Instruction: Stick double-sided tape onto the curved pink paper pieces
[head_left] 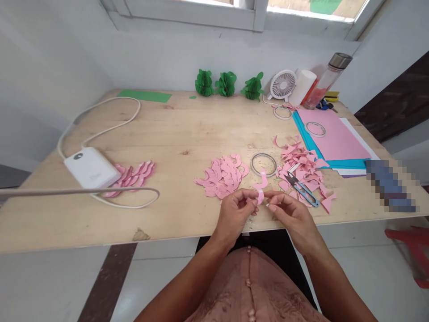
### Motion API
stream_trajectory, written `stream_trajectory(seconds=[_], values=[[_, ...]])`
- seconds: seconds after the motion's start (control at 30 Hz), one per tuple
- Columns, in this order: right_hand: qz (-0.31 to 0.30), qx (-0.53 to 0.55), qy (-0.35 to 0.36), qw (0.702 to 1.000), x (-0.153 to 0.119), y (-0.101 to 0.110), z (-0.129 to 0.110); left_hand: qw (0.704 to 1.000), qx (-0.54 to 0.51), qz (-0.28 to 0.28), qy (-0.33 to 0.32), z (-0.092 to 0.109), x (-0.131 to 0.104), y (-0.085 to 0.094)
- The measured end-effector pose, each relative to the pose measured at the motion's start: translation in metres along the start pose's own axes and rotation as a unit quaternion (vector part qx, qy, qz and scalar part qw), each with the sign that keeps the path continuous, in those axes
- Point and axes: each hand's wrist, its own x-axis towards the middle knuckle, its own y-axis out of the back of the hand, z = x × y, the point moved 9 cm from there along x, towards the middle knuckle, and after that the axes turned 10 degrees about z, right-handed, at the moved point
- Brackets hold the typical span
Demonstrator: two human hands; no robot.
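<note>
My left hand (239, 212) pinches a wavy pink paper cutout (262, 182) that carries small pale patches, perhaps tape. Close on its right, my right hand (291, 209) has thumb and forefinger together on a tiny white bit (267, 205), too small to name surely. Behind the hands lies a roll of tape (252, 164). Left of it is a heap of similar pink cutouts (223, 176). To the right, blue-handled thread snips (305, 191) rest on pink paper scraps (303, 163).
A white power bank (90, 167) with a cable sits on more pink strips (142, 172) at left. Green paper honeycomb shapes (226, 84), a small fan (283, 85) and a bottle (326, 82) stand along the wall. Coloured sheets (338, 138) lie at right, bearing another tape roll (315, 129).
</note>
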Motion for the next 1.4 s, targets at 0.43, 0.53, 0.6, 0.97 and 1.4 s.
stream_trajectory(seconds=[0.43, 0.53, 0.6, 0.97, 1.4], values=[[0.027, 0.004, 0.016, 0.999, 0.006, -0.008, -0.001, 1.000, -0.017, -0.022, 0.002, 0.000, -0.008, -0.001], [0.034, -0.024, 0.015, 0.999, 0.009, -0.003, -0.001, 1.000, 0.005, -0.022, 0.022, 0.000, -0.009, 0.003], [0.029, -0.034, 0.020, 0.999, 0.010, -0.001, -0.003, 0.999, 0.016, -0.023, 0.032, 0.000, -0.010, 0.005], [-0.023, -0.048, 0.037, 0.998, 0.008, -0.007, -0.011, 0.998, 0.021, -0.043, 0.033, 0.004, -0.008, 0.000], [0.005, -0.065, 0.054, 0.996, 0.009, -0.005, -0.009, 0.997, 0.018, -0.054, 0.044, -0.002, -0.008, -0.002]])
